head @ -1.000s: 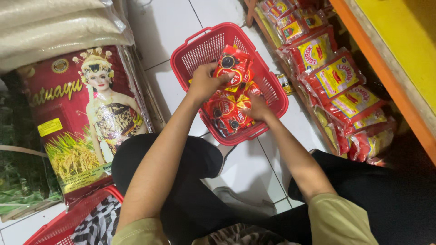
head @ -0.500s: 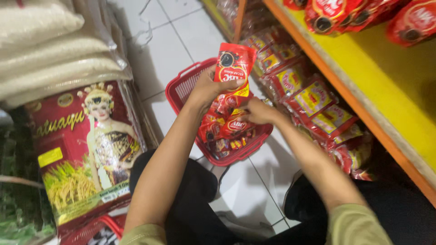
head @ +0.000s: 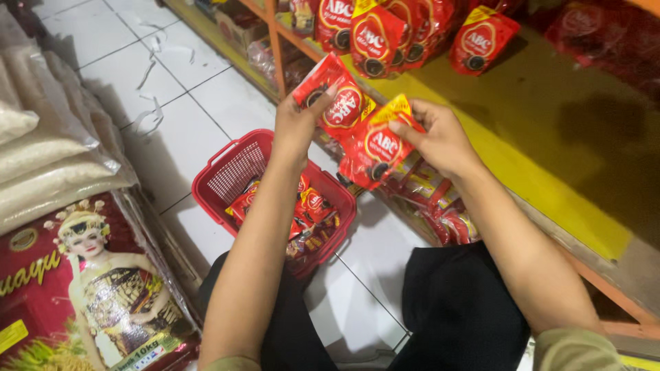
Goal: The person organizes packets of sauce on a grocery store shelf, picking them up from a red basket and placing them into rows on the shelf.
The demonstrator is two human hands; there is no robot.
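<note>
Red sauce pouches (head: 357,124) gripped between both hands (head: 364,127) above red basket (head: 234,172).

White rice sacks (head: 41,148) stacked left, beside a red printed sack (head: 82,288) on pale floor tiles (head: 206,96)

Two red, glossy sauce pouches (head: 357,120) with yellow top corners are held tilted and overlapping, raised above the red basket (head: 237,168) holding more pouches.

yellow shelf (head: 550,172): red sauce pouches (head: 426,31) along back | white tiled floor (head: 206,96): red basket (head: 237,172), rice sacks (head: 48,151) at left edge
</note>
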